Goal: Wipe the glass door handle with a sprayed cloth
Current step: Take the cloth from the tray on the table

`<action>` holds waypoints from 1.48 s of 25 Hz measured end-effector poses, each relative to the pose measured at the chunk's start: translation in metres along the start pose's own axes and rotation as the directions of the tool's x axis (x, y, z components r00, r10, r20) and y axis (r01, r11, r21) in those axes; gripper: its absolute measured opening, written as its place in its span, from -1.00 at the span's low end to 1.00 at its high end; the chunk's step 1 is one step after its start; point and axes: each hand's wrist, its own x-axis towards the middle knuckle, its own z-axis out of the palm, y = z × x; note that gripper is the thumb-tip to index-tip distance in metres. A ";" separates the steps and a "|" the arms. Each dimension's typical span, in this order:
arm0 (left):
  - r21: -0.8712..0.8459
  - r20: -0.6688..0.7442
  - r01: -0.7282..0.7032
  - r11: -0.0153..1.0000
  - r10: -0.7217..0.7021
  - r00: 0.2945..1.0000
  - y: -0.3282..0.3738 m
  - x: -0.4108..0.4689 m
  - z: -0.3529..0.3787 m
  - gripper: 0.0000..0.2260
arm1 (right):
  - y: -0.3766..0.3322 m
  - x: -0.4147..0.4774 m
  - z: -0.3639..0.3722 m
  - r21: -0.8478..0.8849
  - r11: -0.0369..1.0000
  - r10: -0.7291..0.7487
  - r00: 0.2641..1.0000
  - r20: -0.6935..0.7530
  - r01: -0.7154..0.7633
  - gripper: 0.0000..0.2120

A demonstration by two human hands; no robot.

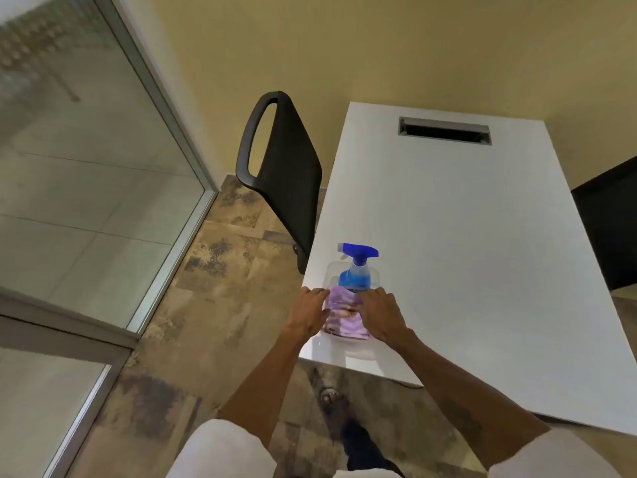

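Observation:
A folded purple cloth (pixel 341 320) lies in a clear plastic tray (pixel 331 269) near the front left corner of the white table (pixel 465 236). Behind the cloth, in the same tray, stands a spray bottle (pixel 356 270) with a blue trigger head and blue liquid. My left hand (pixel 306 313) rests on the cloth's left edge, fingers curled onto it. My right hand (pixel 379 313) presses on the cloth's right side, fingers spread over it. The glass door (pixel 86 174) with its metal frame stands at the left; no handle shows in view.
A black chair (pixel 286 174) stands against the table's left edge, between table and glass. A second dark chair (pixel 610 222) sits at the right edge. A cable slot (pixel 444 131) is cut in the far tabletop. My foot (pixel 332 401) stands on brown floor tiles.

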 end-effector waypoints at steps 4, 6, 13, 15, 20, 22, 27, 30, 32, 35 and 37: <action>0.077 0.005 0.006 0.997 -0.006 1.000 0.006 0.019 0.003 -0.55 | 0.011 0.004 0.011 -0.024 0.992 0.120 0.991 -0.058 -0.122 -0.77; 0.117 0.018 0.020 0.993 -0.022 1.000 0.009 0.031 0.005 -0.53 | 0.015 0.008 0.017 0.025 0.988 0.154 0.986 -0.066 -0.152 -0.75; 0.148 -0.007 0.070 0.987 -0.070 0.998 0.019 0.063 0.014 -0.52 | 0.023 0.031 0.031 0.085 0.979 0.192 0.980 -0.056 -0.187 -0.68; 0.133 -0.015 0.095 0.987 -0.094 0.995 0.022 0.069 0.019 -0.55 | 0.023 0.036 0.033 0.088 0.975 0.208 0.977 -0.051 -0.203 -0.68; 0.137 -0.029 0.124 0.983 -0.121 0.992 0.019 0.077 0.022 -0.65 | 0.022 0.042 0.037 0.053 0.975 0.217 0.974 -0.058 -0.214 -0.69; 0.165 -0.034 0.108 0.980 -0.104 0.994 0.016 0.076 0.021 -0.66 | 0.022 0.042 0.038 0.074 0.971 0.231 0.972 -0.050 -0.227 -0.69; 0.104 0.021 -0.015 0.994 0.012 1.000 0.007 0.068 0.014 -0.65 | 0.028 0.029 0.042 0.185 0.951 0.262 0.964 -0.054 -0.248 -0.56; -0.057 0.050 -0.003 0.998 0.006 0.999 -0.002 0.056 0.004 -0.66 | 0.025 0.022 0.036 0.293 0.938 0.220 0.971 -0.095 -0.184 -0.57; -0.164 0.027 0.011 0.986 -0.006 1.000 -0.009 0.044 -0.003 -0.65 | 0.022 0.017 0.026 0.473 0.876 0.169 0.978 -0.126 -0.091 -0.62; -0.392 -0.057 0.032 0.919 -0.059 0.997 -0.023 0.021 -0.018 -0.69 | 0.009 0.003 0.005 0.714 0.701 0.131 0.982 -0.133 0.003 -0.74; -0.542 -0.043 0.056 0.838 -0.094 0.995 -0.034 0.008 -0.032 -0.65 | -0.008 -0.005 -0.008 0.816 0.577 0.115 0.987 -0.111 0.025 -0.83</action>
